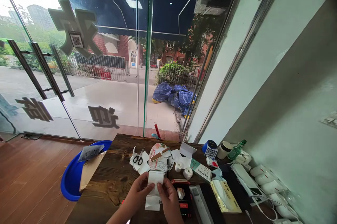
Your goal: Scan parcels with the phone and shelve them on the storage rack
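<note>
My left hand (137, 194) and my right hand (168, 197) both pinch a white strip of paper (154, 190) over the dark wooden table (113, 178). The left thumb and fingers grip the strip's upper left edge. The right fingers hold its right edge. The strip hangs down between the hands and is folded near the bottom. Just beyond the paper lie black-handled scissors (137, 160) on white slips, a round fan (159, 157) with printed pictures, and two small white tape rolls (184, 170).
A blue plastic basin (71, 178) with brown paper stands at the table's left. Boxes, a blue QR-code can (210, 149), a green bottle (235, 151), a tissue pack (225, 196) and white devices with cables crowd the right side by the wall. Glass doors face the table.
</note>
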Action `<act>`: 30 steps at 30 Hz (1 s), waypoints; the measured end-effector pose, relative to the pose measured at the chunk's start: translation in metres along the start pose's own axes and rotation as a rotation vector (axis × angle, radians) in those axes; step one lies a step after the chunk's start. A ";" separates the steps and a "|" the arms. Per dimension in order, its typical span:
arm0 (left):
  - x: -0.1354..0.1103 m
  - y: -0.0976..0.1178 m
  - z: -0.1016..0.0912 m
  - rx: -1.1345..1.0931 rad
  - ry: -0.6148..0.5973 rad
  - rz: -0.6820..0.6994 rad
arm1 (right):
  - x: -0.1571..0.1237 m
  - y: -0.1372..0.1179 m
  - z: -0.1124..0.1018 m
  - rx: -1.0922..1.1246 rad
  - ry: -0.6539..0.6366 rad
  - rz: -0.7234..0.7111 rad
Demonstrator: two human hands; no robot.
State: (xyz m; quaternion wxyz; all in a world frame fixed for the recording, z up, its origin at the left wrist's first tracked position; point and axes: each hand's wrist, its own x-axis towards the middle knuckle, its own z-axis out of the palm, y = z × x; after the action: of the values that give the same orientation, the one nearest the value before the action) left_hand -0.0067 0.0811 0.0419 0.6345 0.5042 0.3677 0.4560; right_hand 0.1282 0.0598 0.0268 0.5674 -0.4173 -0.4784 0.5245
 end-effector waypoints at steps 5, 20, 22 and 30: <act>-0.007 0.001 0.002 0.118 0.126 -0.029 | -0.003 0.011 0.000 -0.061 -0.042 -0.002; -0.005 0.040 0.000 0.069 0.029 -0.094 | -0.001 -0.027 -0.029 -0.394 0.094 -0.197; -0.010 0.047 0.000 0.115 -0.051 -0.080 | 0.005 -0.049 -0.030 -0.355 -0.094 -0.168; -0.008 0.053 -0.014 0.209 -0.020 -0.063 | 0.025 -0.075 -0.017 -0.314 -0.431 0.013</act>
State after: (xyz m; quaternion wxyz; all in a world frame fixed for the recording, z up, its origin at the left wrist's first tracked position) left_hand -0.0330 0.0812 0.0909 0.5960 0.5603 0.4226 0.3902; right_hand 0.1596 0.0775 0.0988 0.3772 -0.3819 -0.6610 0.5243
